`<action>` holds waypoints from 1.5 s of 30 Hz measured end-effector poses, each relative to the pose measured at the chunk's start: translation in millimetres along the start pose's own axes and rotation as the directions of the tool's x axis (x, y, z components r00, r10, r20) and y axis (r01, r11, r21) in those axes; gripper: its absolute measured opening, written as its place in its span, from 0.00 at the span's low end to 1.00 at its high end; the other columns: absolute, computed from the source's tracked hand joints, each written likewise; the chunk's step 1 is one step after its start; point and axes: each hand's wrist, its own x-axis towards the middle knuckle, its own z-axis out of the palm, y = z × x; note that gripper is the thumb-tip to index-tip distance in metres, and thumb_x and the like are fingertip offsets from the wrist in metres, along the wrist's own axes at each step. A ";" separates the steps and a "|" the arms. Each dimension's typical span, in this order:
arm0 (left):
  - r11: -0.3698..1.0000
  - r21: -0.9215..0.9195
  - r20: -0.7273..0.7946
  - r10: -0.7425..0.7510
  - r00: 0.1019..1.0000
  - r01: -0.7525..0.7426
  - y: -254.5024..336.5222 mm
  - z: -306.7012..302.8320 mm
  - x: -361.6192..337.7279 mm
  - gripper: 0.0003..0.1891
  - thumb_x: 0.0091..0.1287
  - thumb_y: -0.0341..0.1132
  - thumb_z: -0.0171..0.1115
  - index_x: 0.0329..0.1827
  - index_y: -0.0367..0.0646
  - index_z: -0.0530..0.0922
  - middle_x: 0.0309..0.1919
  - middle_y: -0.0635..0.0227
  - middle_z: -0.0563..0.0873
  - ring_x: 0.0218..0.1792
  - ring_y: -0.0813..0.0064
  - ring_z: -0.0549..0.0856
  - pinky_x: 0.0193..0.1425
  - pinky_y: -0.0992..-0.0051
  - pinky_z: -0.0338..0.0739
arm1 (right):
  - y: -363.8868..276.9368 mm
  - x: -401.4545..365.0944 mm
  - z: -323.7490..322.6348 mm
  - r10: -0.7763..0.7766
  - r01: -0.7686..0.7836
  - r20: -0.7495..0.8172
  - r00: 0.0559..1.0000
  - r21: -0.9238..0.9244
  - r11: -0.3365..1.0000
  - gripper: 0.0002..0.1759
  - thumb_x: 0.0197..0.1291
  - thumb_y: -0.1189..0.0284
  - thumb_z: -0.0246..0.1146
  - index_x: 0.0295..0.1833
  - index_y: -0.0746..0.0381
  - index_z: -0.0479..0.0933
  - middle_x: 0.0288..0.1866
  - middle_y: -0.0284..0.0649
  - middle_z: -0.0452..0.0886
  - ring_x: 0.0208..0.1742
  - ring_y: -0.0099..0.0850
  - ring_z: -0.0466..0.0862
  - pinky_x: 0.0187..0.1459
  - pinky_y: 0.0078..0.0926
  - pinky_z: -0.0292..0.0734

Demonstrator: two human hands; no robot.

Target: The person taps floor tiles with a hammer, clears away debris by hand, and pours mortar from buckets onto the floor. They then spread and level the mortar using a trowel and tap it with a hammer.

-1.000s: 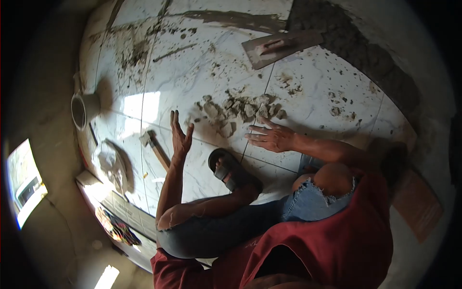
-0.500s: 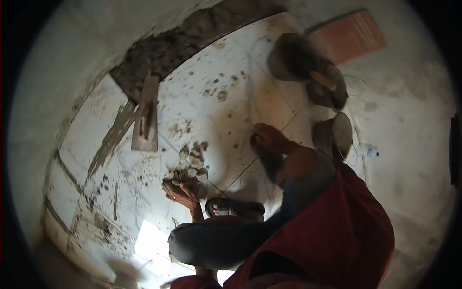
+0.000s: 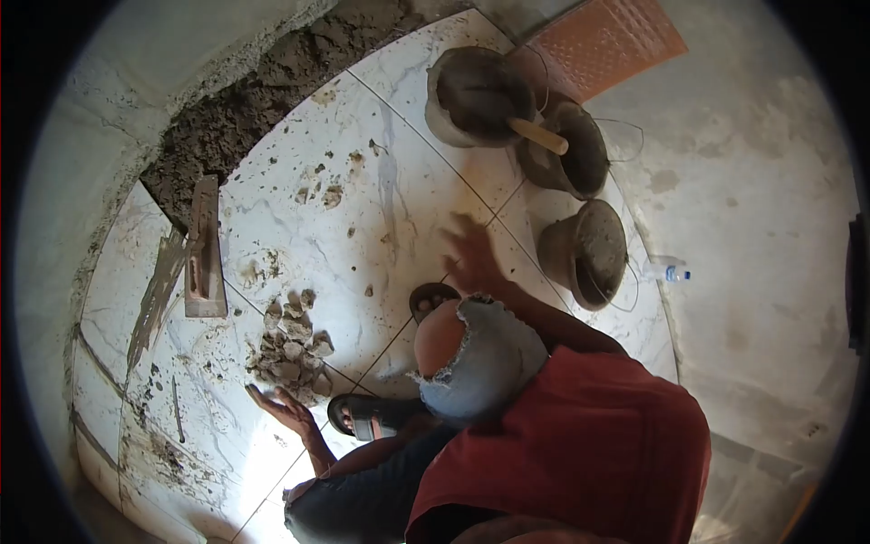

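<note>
Left hand (image 3: 292,415) has been pulled back from the mortar chunks (image 3: 292,349), fingers apart; right hand (image 3: 475,256) is blurred above the floor tiles (image 3: 408,172), loosely spread, nothing gripped by either.

White, grey-veined floor tiles (image 3: 399,172) spread beneath my left hand (image 3: 288,414), bright light (image 3: 265,467) pooling beside it. A pale wall (image 3: 113,113) rose beyond it; the grey surface (image 3: 748,299) far to its right was perhaps concrete.

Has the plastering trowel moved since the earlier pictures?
No. The plastering trowel still lies with one end against the corner of the mortar bed, alongside the mortar smear, as before.
</note>
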 end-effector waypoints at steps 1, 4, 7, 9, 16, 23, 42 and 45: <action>0.999 0.005 -0.020 -0.041 0.999 0.041 -0.1 -2.8 -7.2 0.37 0.69 0.54 0.45 0.70 0.34 0.51 0.70 0.49 0.54 0.71 0.55 0.53 0.72 0.58 0.46 | 11.6 -0.5 -21.7 0.054 -0.053 0.014 0.998 -0.063 0.997 0.28 0.50 0.68 0.61 0.60 0.59 0.69 0.67 0.54 0.59 0.68 0.51 0.58 0.63 0.51 0.52; 0.995 -0.058 -0.075 -0.083 0.994 0.079 -27.8 4.6 -20.8 0.36 0.69 0.53 0.46 0.71 0.35 0.50 0.70 0.49 0.54 0.71 0.56 0.54 0.72 0.59 0.47 | 49.4 -14.9 -89.9 0.285 -0.247 0.044 0.957 -0.385 0.889 0.31 0.52 0.64 0.62 0.64 0.56 0.65 0.69 0.54 0.55 0.71 0.50 0.53 0.67 0.52 0.47; 0.983 -0.025 0.027 -0.179 0.983 0.180 -21.2 7.1 -20.8 0.35 0.69 0.48 0.49 0.71 0.36 0.49 0.69 0.48 0.56 0.70 0.56 0.55 0.71 0.62 0.47 | 95.7 -40.9 -126.7 0.576 -0.446 0.060 0.815 -0.570 0.690 0.40 0.50 0.60 0.64 0.67 0.60 0.58 0.67 0.61 0.56 0.70 0.55 0.54 0.67 0.52 0.49; 0.996 0.015 0.004 -0.084 0.996 0.084 -19.6 17.9 -11.3 0.32 0.70 0.45 0.49 0.70 0.35 0.53 0.68 0.46 0.58 0.70 0.54 0.56 0.71 0.62 0.48 | 100.5 -69.6 -133.8 0.637 -0.525 0.021 0.770 -0.547 0.653 0.42 0.48 0.64 0.62 0.69 0.63 0.55 0.66 0.64 0.57 0.69 0.58 0.56 0.65 0.53 0.53; 0.976 0.203 0.069 -0.097 0.993 0.081 25.2 33.0 7.3 0.32 0.70 0.50 0.46 0.69 0.36 0.55 0.65 0.42 0.59 0.66 0.46 0.60 0.68 0.58 0.54 | 80.2 -112.5 -120.2 0.547 -0.541 0.118 0.829 -0.082 0.837 0.36 0.47 0.83 0.50 0.68 0.67 0.55 0.67 0.58 0.60 0.68 0.54 0.61 0.67 0.45 0.57; 0.979 0.199 0.047 -0.056 0.997 0.046 20.1 38.2 5.7 0.32 0.70 0.50 0.47 0.69 0.36 0.55 0.65 0.42 0.60 0.65 0.46 0.60 0.68 0.57 0.54 | 47.0 -127.3 -98.5 0.043 -0.061 0.283 0.958 0.056 0.997 0.33 0.47 0.86 0.47 0.65 0.65 0.62 0.63 0.52 0.68 0.66 0.50 0.65 0.67 0.48 0.57; 0.989 0.146 0.043 -0.041 0.998 0.035 12.0 28.3 15.9 0.31 0.68 0.46 0.51 0.69 0.38 0.56 0.68 0.42 0.55 0.69 0.46 0.54 0.71 0.56 0.50 | -69.3 211.0 127.6 -0.528 0.513 0.109 0.842 0.138 0.847 0.27 0.58 0.62 0.60 0.61 0.63 0.68 0.66 0.49 0.65 0.67 0.46 0.63 0.65 0.39 0.59; 0.991 0.127 0.029 0.032 0.999 -0.036 6.2 25.7 22.2 0.32 0.68 0.46 0.50 0.69 0.38 0.56 0.68 0.41 0.54 0.69 0.44 0.54 0.71 0.56 0.50 | -62.6 200.4 171.1 -0.552 0.512 0.108 0.827 0.263 0.818 0.28 0.58 0.61 0.61 0.62 0.62 0.68 0.66 0.48 0.65 0.68 0.45 0.62 0.67 0.39 0.57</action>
